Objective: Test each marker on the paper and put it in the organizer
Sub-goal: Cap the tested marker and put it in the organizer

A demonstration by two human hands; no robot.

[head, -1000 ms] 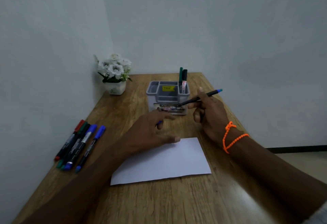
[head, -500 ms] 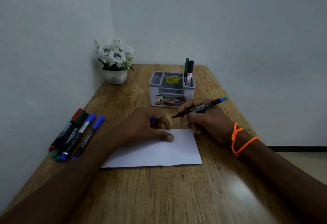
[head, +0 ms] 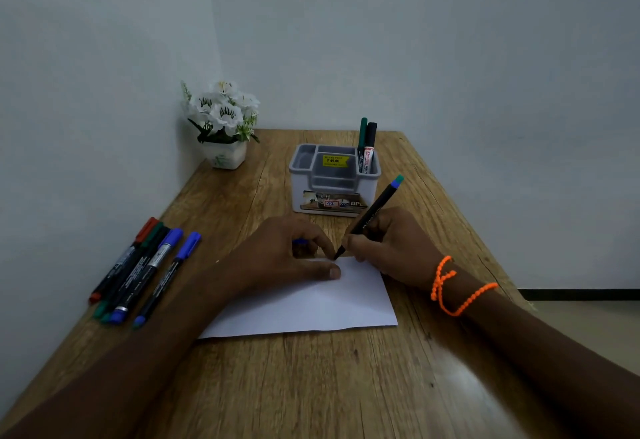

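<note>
White paper (head: 311, 303) lies under both hands: right (head: 391, 248) pinching marker (head: 372, 213), left (head: 287, 255) curled round blue cap (head: 300, 241).

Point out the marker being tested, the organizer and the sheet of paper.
marker (head: 372, 215), head view, on its black barrel above the fingers.
organizer (head: 374, 186), head view, on its grey right front wall.
paper (head: 322, 303), head view, on the bare white middle of the sheet.

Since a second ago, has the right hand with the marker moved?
Yes. The right hand has come down from beside the organizer, toward the person, bringing the marker tip to the paper's far edge.
</note>
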